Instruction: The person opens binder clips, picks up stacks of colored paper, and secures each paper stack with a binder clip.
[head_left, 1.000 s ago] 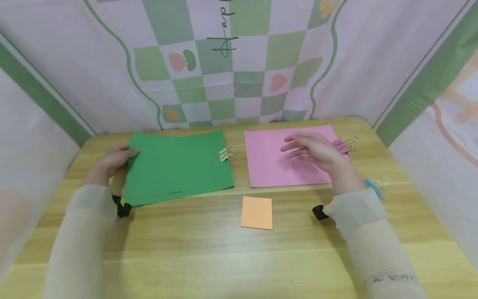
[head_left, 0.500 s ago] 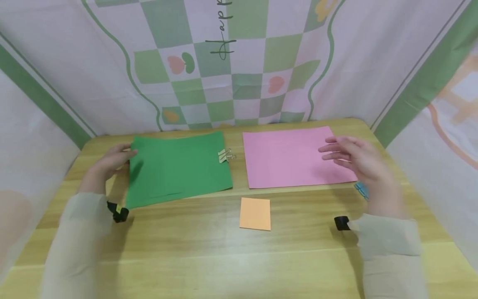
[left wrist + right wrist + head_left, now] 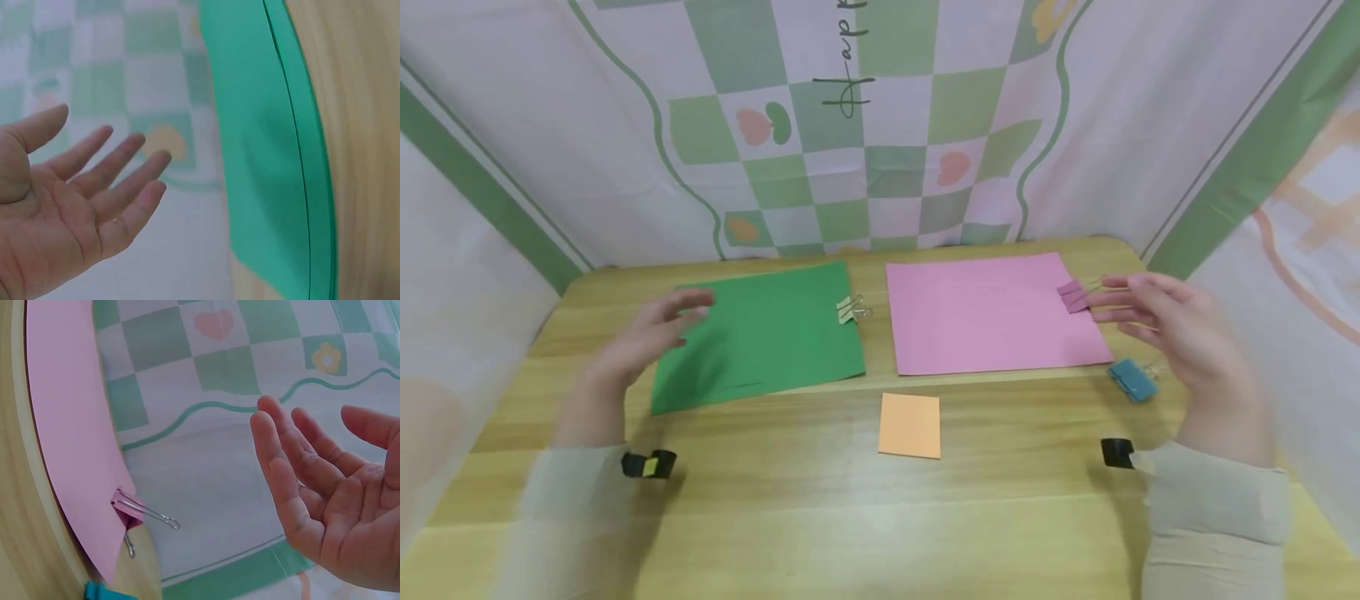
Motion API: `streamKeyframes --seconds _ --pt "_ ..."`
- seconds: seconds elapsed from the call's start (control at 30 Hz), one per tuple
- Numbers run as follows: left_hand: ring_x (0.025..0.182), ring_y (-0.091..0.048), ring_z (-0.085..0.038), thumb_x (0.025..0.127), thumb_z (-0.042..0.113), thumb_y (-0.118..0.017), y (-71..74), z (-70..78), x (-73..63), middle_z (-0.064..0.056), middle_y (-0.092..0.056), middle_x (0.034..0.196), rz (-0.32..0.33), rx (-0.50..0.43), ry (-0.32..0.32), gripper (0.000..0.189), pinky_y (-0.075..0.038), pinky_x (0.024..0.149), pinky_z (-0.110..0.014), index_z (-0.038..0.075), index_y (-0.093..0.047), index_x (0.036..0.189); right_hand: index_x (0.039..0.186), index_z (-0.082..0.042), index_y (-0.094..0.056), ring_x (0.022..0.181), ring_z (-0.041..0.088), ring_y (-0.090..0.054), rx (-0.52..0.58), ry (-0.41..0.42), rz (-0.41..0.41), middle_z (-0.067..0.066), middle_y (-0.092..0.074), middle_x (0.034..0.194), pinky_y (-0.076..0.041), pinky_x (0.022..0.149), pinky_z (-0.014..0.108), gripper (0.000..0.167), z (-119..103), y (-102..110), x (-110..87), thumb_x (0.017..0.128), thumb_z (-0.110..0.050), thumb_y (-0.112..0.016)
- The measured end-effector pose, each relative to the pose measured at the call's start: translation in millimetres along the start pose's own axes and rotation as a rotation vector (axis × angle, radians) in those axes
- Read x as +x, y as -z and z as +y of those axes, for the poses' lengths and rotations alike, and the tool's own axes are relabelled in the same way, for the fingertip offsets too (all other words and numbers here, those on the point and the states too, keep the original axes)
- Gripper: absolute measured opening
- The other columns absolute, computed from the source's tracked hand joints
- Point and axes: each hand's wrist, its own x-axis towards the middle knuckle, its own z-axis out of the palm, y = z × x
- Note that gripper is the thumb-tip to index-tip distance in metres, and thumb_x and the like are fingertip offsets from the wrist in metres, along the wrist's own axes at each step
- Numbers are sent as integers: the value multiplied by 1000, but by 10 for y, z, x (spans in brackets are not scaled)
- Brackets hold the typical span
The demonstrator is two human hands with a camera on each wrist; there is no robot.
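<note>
My left hand [image 3: 651,337] hovers over the left part of a stack of green paper [image 3: 775,333], holding nothing; its relaxed, spread fingers show in the left wrist view. A cream binder clip [image 3: 847,310] grips the green stack's right edge. Over on the right, my right hand [image 3: 1172,325] is raised beside the pink paper stack [image 3: 985,317], palm bare in the right wrist view. A pink binder clip [image 3: 1072,297] bites the pink stack's right edge, its wire handles [image 3: 153,512] sticking out. In the head view my right fingertips overlap those handles.
A blue binder clip [image 3: 1132,380] lies on the wooden table [image 3: 850,533], below the right hand. An orange sticky-note pad [image 3: 910,425] sits in front of the two stacks. A patterned curtain [image 3: 895,125] hangs behind the table and along both sides.
My left hand has come off the green stack's left edge and moved right over it. My right hand has moved right from above the pink paper, exposing the pink and blue clips.
</note>
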Motion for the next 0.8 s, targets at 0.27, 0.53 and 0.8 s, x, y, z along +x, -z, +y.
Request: streamKeyframes --seconds 0.27,0.53,0.8 --pt "137 -46 -40 105 20 -49 -722 355 -125 -21 -50 147 -106 55 -218 42 -39 111 -59 1 -49 143 116 -13 -69 92 8 -74 8 70 0 -2 -78 104 -56 78 13 26 17 197 -78 106 -14 -45" --pt "137 -50 -28 104 31 -53 -1190 786 -169 -9 -58 142 -158 346 -287 47 -40 114 -48 9 -49 145 112 -11 -68 87 8 -75 51 55 84 -3 -79 99 -54 74 11 21 -9 389 -200 105 -14 -48" --pt "130 -56 -23 100 30 -60 -1598 949 -96 -6 -61 139 -188 435 -317 47 -43 113 -41 9 -54 142 110 -12 -71 82 7 -75 44 28 180 -5 -79 94 -54 71 11 19 -13 476 -264 103 -16 -54"
